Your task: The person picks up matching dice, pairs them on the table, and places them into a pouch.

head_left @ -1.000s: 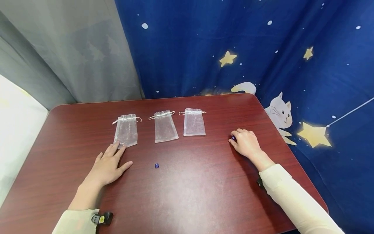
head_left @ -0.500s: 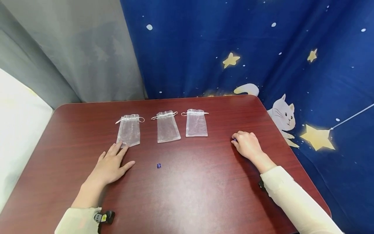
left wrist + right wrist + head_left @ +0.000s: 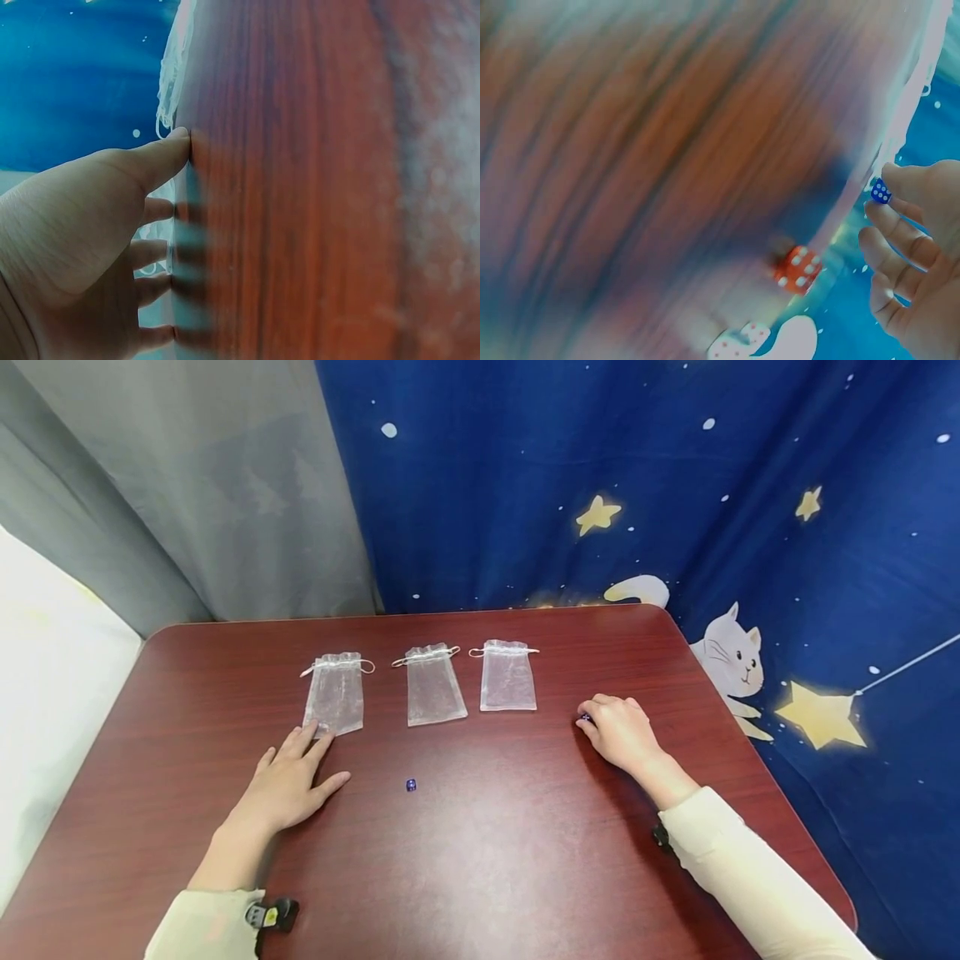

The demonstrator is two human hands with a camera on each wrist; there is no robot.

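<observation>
My right hand (image 3: 621, 732), at the right of the table, pinches a blue die (image 3: 881, 191) with white dots between thumb and fingers. Three sheer white drawstring pouches lie flat in a row: the left pouch (image 3: 335, 693), the middle pouch (image 3: 435, 687) and the right pouch (image 3: 508, 678). Straight fingers of my left hand (image 3: 288, 785) rest on the bottom edge of the left pouch, its thumb spread to the side. Another blue die (image 3: 411, 785) lies on the table below the middle pouch. The right pouch is the one nearest my right hand.
In the right wrist view, a red die (image 3: 799, 270) with white dots and a white die (image 3: 757, 331) with red dots show near my right hand. Beyond the far edge of the dark red table (image 3: 487, 843) hang a grey curtain (image 3: 262, 510) and a blue one (image 3: 487, 485).
My right hand has moved a little left over the table with the blue die. The left hand stays on the left pouch. The head view has shifted slightly.
</observation>
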